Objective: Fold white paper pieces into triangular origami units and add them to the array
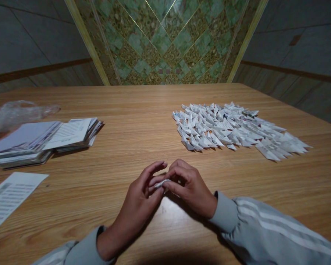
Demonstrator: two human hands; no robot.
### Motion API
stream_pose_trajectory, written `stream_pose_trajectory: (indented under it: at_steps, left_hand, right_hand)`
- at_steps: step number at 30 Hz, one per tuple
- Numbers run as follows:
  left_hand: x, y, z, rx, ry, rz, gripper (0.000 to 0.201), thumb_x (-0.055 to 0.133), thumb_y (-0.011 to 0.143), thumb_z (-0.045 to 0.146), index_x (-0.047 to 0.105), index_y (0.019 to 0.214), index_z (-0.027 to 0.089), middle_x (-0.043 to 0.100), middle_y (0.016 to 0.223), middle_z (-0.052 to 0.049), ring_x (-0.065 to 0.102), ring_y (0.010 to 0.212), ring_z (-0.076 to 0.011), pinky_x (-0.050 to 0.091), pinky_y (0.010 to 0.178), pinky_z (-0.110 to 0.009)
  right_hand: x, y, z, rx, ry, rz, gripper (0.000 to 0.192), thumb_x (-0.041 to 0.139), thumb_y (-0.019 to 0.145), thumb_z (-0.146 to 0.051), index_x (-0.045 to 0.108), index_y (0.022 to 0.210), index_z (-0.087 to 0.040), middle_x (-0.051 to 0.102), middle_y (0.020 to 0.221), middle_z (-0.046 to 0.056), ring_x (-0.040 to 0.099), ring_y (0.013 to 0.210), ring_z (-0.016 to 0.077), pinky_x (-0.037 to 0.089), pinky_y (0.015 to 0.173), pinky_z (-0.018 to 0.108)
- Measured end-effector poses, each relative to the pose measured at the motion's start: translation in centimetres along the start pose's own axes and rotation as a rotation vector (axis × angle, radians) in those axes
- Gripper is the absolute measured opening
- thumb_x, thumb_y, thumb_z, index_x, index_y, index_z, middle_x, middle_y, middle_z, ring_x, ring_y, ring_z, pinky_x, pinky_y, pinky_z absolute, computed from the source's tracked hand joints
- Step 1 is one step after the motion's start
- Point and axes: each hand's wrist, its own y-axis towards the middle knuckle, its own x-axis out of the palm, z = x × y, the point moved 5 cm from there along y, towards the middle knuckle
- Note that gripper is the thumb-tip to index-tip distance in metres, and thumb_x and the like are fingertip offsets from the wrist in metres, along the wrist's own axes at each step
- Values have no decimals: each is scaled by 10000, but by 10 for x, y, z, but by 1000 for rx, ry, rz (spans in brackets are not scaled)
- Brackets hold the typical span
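Note:
Between the fingertips of both hands sits a small folded piece of paper [162, 183], white and mostly covered by the fingers. My left hand [143, 189] pinches its left side between thumb and fingers, with the index finger arched above. My right hand [189, 186] grips the right side, thumb and bent fingers closed on it. Both hands are just above the wooden table, near its front middle. The exact shape of the folded paper cannot be made out.
Many small folded paper boats [217, 127] crowd together at the right back of the wooden table [132, 121]. Stacks of printed paper sheets [68, 134] lie at the left, beside a crumpled clear plastic bag [19, 114]. One loose printed sheet [13, 197] lies nearer.

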Motion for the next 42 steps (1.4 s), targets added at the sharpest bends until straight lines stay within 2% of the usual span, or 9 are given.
stream_pose_trajectory:
  at_steps: [5, 9, 12, 17, 21, 25, 30, 34, 42]
  left_hand:
    - [-1, 6, 5, -68, 78, -57, 234, 744, 822, 290, 753, 1029, 181, 763, 1035, -81, 694, 970, -229, 541, 878, -313]
    - [1, 6, 5, -121, 61, -64, 150, 743, 812, 303, 779, 829, 158, 751, 797, -58, 662, 752, -187, 522, 709, -275]
    - [1, 4, 3, -140, 56, -62, 191, 738, 820, 320, 755, 736, 149, 712, 700, -48, 626, 678, -167, 491, 645, -258]
    - [1, 1, 0, -120, 140, -78, 220, 709, 849, 337, 740, 734, 152, 712, 705, -57, 628, 691, -179, 484, 657, -270]
    - [5, 0, 4, -97, 184, -102, 216, 683, 869, 334, 743, 756, 160, 715, 714, -53, 632, 692, -183, 485, 652, -269]
    - [5, 2, 11, -51, 176, -63, 152, 699, 856, 321, 762, 887, 187, 751, 846, -52, 664, 786, -199, 505, 714, -274]
    - [-1, 4, 14, -32, 167, -25, 208, 681, 873, 337, 765, 765, 180, 726, 729, -36, 630, 692, -172, 477, 648, -251]
    - [-2, 5, 11, -53, 130, -39, 189, 693, 867, 332, 780, 796, 179, 743, 768, -49, 632, 716, -176, 477, 663, -255]
    - [6, 5, 3, -186, -21, -80, 177, 777, 759, 338, 748, 758, 163, 707, 711, -32, 608, 670, -159, 464, 635, -252]
  right_hand:
    - [-4, 0, -2, -38, 37, 47, 84, 732, 860, -170, 682, 794, -182, 628, 770, -4, 584, 752, 141, 424, 678, 260]
    - [-6, -1, -3, -32, 52, 78, 147, 717, 872, -217, 661, 741, -182, 615, 726, -8, 579, 687, 131, 422, 626, 250]
    - [-5, -2, -1, 31, 71, 62, 168, 681, 887, -236, 632, 735, -183, 615, 716, -11, 572, 657, 124, 422, 604, 243]
    - [-1, -2, 1, 98, 82, -29, 121, 620, 906, -262, 628, 813, -184, 622, 706, -13, 554, 637, 123, 407, 590, 241]
    - [-3, -1, 1, 67, 30, 20, 182, 605, 903, -226, 609, 726, -184, 607, 674, -17, 550, 634, 123, 391, 598, 245]
    - [-5, -1, -2, -13, -39, 68, 178, 597, 907, -208, 610, 731, -187, 610, 688, -17, 555, 651, 124, 388, 616, 247]
    - [-4, -2, -1, -17, -61, 40, 185, 607, 913, -238, 597, 736, -187, 609, 699, -13, 547, 655, 123, 386, 610, 243]
    - [0, -1, 8, 134, 15, -53, 172, 582, 930, -300, 585, 799, -188, 569, 654, -38, 496, 581, 107, 355, 548, 227]
    - [-4, 0, -1, 15, -37, 36, 186, 561, 913, -236, 526, 735, -196, 523, 633, -49, 460, 576, 99, 328, 562, 232]
